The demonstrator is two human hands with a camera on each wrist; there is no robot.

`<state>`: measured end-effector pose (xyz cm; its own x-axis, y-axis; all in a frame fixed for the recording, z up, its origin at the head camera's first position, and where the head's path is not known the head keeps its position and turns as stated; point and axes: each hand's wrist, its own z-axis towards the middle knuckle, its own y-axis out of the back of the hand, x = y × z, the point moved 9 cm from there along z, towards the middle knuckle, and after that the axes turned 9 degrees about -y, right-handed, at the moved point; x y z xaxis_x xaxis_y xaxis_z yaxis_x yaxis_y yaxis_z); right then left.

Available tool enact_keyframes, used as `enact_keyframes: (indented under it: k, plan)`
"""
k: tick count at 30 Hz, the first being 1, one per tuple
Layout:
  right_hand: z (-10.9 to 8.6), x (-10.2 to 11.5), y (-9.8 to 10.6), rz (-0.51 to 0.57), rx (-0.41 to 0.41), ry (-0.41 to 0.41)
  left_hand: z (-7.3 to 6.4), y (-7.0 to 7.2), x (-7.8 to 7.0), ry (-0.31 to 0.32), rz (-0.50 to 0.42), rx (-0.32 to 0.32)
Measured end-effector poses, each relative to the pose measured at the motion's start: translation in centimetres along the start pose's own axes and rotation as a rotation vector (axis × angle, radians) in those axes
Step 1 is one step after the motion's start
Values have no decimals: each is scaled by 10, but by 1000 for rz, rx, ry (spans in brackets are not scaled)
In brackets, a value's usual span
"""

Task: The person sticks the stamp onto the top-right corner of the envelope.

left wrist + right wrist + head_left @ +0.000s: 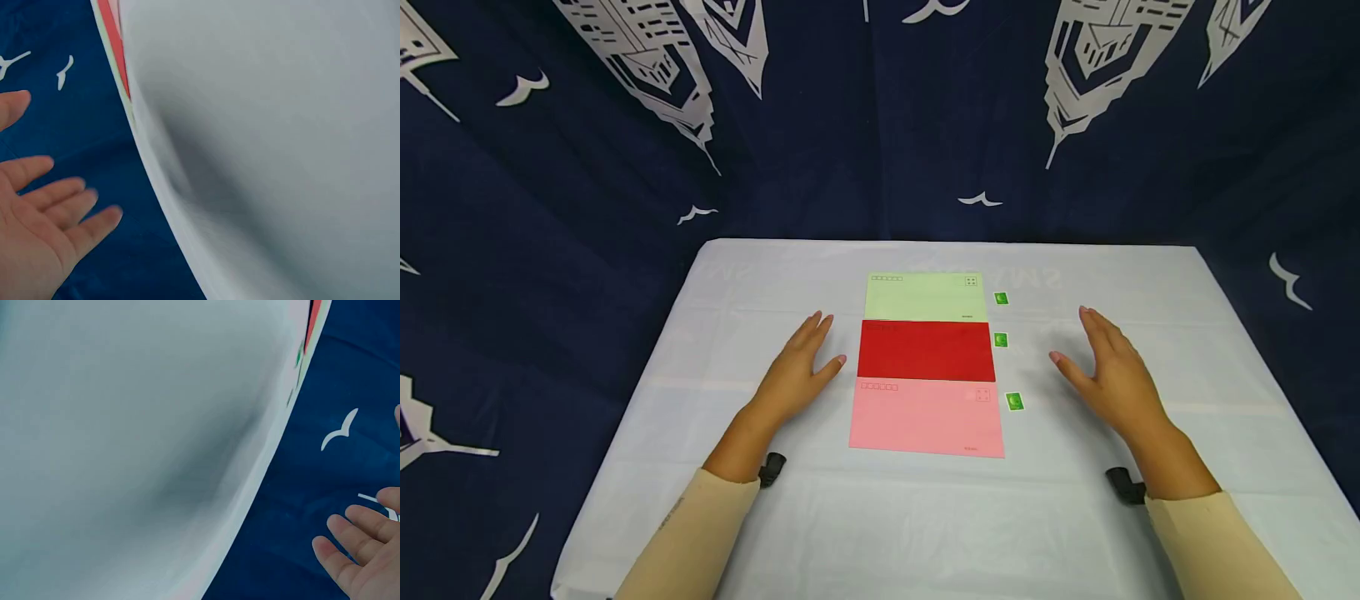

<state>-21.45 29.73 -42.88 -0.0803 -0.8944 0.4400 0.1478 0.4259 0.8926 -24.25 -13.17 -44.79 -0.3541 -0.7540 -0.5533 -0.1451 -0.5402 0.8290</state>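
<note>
So there are three flat paper rectangles stacked in a column on a white table cover (pixel 775 275) that's smooth and a bit shiny, with faint fold lines running across it. Taking the red envelope (pixel 927 350) as the clock's centre, the light green envelope (pixel 925 298) is at 12 and the pink envelope (pixel 927 418) is at 6. Their edges meet; can't tell if they overlap a little. All matte, crisp corners. The green and pink ones have a row of tiny printed boxes at their 10 o'clock corner and a small square outline at their 2 o'clock. The red one's a deep, mostly plain colour.

Three little bright green stamps with pale borders sit just off the right edges: the far stamp (pixel 1002 298) at 2, the middle stamp (pixel 1001 340) at 3, the near stamp (pixel 1015 402) at 4, tilted slightly.

Left hand (pixel 793 375) is out at 9, right hand (pixel 1112 379) at 3, farther off. Both are released, fingers extended, thumbs spread toward the papers.

Plain beige sleeves (pixel 692 533), and behind at 12 a softly rippled navy cloth (pixel 865 167) with pale towers and birds.
</note>
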Motion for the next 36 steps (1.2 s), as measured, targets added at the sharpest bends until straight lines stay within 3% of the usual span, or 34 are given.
enact_keyframes:
  k: [7,18,24,36]
  plan:
    - [-5,3,-2,63,65,-40,-7,-13,-12,-14,-43,117]
    - [-8,-2,-23,151,337,-127,-16,-23,-42,-153,-82,203]
    - [-11,1,-28,191,376,-109,-16,-26,-53,-226,-66,205]
    - [-16,8,-37,189,389,-64,-30,-48,-65,-267,-82,373]
